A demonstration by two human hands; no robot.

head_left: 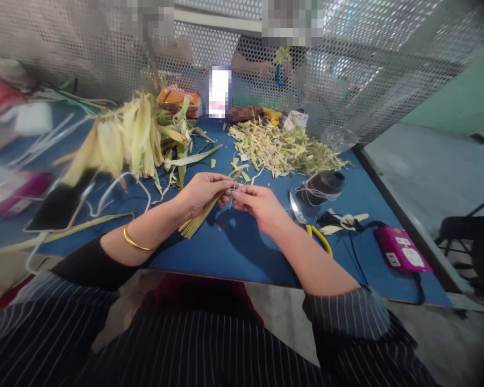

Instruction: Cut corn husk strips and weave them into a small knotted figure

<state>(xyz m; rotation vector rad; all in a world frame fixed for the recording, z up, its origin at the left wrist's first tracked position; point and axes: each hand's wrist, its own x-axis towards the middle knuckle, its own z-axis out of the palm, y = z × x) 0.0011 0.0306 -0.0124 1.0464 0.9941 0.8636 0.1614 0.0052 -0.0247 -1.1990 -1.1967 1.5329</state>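
Note:
My left hand (pixel 207 194) is closed around a folded strip of corn husk (pixel 197 223), whose cut end points down toward me. Close beside it, my right hand (pixel 253 203) pinches at the husk's upper end, where a thin pale thread seems to run between the fingertips. Both hands are over the blue table (pixel 246 252). To the right stands a cone of dark thread (pixel 321 188), with a pair of scissors (pixel 312 226) with yellow handles lying in front of it. Whole dried corn husks (pixel 133 134) are heaped beyond my left hand.
Husk scraps (pixel 282 148) form a pile at the back right. A lit phone (pixel 218 92) leans against the perforated metal screen (pixel 339 70). A magenta power strip (pixel 401 248) lies at the right, and a black phone (pixel 62 201) with white cables at the left.

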